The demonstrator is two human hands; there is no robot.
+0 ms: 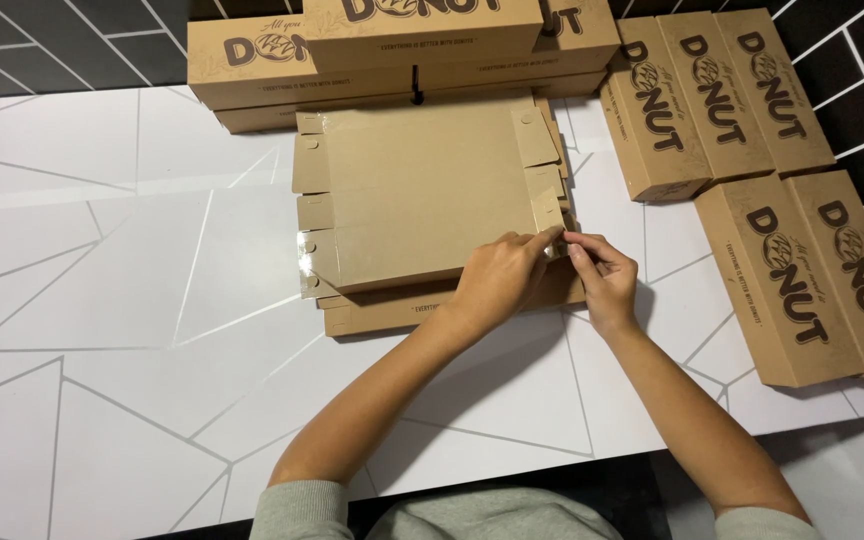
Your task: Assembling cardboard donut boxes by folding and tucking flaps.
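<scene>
A flat, unfolded brown cardboard box blank lies on top of a small stack of similar blanks in the middle of the white table. My left hand rests on the blank's near right part, its fingertips at the right side flap. My right hand sits just to the right of it, fingers pinched at the same corner of the flap. Both hands touch the cardboard there.
Assembled long brown boxes with dark printing are stacked at the back. More stand side by side at the right and near right. The white table has thin grey lines. Dark tiled wall behind.
</scene>
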